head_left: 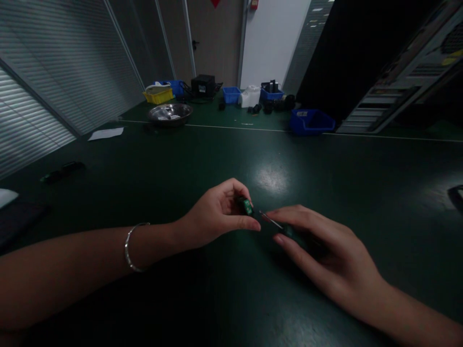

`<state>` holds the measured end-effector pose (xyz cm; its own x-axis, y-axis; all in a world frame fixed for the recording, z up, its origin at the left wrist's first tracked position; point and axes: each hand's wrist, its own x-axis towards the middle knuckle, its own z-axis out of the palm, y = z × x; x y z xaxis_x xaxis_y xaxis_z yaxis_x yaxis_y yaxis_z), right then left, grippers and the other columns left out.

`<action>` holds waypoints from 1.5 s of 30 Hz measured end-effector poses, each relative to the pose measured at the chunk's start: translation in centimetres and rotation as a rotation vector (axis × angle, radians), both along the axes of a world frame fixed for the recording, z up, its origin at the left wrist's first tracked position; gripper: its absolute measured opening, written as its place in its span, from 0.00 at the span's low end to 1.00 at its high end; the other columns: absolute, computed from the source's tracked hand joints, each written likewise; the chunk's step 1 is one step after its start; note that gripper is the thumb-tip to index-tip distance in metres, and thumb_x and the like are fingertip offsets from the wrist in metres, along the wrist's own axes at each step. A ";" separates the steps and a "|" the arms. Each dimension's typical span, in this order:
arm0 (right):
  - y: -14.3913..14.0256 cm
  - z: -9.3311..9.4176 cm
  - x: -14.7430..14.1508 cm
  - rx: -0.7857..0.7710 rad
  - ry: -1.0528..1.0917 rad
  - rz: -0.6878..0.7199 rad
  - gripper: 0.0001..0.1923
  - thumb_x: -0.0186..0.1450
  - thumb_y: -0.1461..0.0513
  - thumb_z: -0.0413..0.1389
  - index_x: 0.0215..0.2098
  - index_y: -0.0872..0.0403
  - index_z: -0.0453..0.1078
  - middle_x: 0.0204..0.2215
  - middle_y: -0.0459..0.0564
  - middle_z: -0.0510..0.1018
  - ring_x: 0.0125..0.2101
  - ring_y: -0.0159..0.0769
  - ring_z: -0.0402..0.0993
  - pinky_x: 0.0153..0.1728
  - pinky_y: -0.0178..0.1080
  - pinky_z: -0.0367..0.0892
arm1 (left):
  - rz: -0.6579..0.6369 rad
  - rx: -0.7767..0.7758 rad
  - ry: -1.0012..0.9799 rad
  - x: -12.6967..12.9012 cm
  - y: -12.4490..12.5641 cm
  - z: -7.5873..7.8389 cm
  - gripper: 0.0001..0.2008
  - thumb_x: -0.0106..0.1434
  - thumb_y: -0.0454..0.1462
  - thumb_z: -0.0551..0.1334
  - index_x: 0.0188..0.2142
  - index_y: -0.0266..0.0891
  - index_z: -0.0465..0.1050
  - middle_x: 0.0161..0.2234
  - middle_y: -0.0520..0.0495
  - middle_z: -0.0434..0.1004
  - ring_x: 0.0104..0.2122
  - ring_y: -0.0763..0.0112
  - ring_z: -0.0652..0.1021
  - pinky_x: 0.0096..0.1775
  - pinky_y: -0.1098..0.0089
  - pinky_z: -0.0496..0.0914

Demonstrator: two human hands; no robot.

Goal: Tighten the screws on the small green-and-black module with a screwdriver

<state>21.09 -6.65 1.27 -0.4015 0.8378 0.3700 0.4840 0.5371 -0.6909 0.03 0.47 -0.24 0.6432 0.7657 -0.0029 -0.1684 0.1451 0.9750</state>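
Head view: left hand (217,214) pinches a green part (247,206), right hand (325,255) grips a screwdriver (285,229), steel bowl (170,114) far behind.

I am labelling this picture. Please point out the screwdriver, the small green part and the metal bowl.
screwdriver (270,220), head view, bare metal shaft
small green part (247,206), head view, green face
metal bowl (170,114), head view, front rim

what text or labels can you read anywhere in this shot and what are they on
No text reads clearly.
Blue bin: a small label on its front, too blurred to read.
Yellow stickers on the rack at right: too small to read.
White paper sheet: no legible writing.
Small green part in the left hand: no marking can be made out.
Screwdriver under the right hand: no marking visible.
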 end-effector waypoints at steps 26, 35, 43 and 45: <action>0.1 -0.2 -0.2 -0.007 0.019 0.051 0.19 0.66 0.69 0.54 0.53 0.48 0.68 0.42 0.52 0.75 0.41 0.38 0.74 0.39 0.40 0.74 | 0.010 0.043 0.030 0.0 -0.8 0.5 0.10 0.52 0.29 0.71 0.36 0.36 0.80 0.32 0.48 0.82 0.31 0.74 0.80 0.38 0.74 0.75; -0.1 -0.2 -0.2 0.017 0.000 0.020 0.18 0.67 0.66 0.54 0.53 0.47 0.68 0.44 0.51 0.76 0.42 0.39 0.76 0.38 0.39 0.75 | -0.010 -0.082 -0.047 0.1 -0.6 0.8 0.10 0.53 0.30 0.70 0.37 0.33 0.79 0.29 0.48 0.81 0.30 0.72 0.80 0.39 0.69 0.76; 0.0 -1.9 0.9 0.109 -0.104 -0.168 0.18 0.65 0.60 0.56 0.53 0.42 0.70 0.47 0.52 0.77 0.42 0.46 0.77 0.39 0.40 0.79 | -0.102 0.127 -0.044 -1.2 -0.5 0.7 0.11 0.68 0.39 0.56 0.37 0.33 0.72 0.32 0.45 0.74 0.29 0.73 0.75 0.34 0.71 0.71; 0.1 -1.9 0.7 0.107 -0.089 -0.190 0.16 0.63 0.60 0.59 0.50 0.42 0.73 0.43 0.53 0.79 0.40 0.46 0.79 0.35 0.40 0.79 | -0.199 0.337 0.079 -1.4 -0.6 0.7 0.10 0.69 0.36 0.53 0.35 0.35 0.70 0.32 0.45 0.72 0.31 0.71 0.74 0.37 0.70 0.71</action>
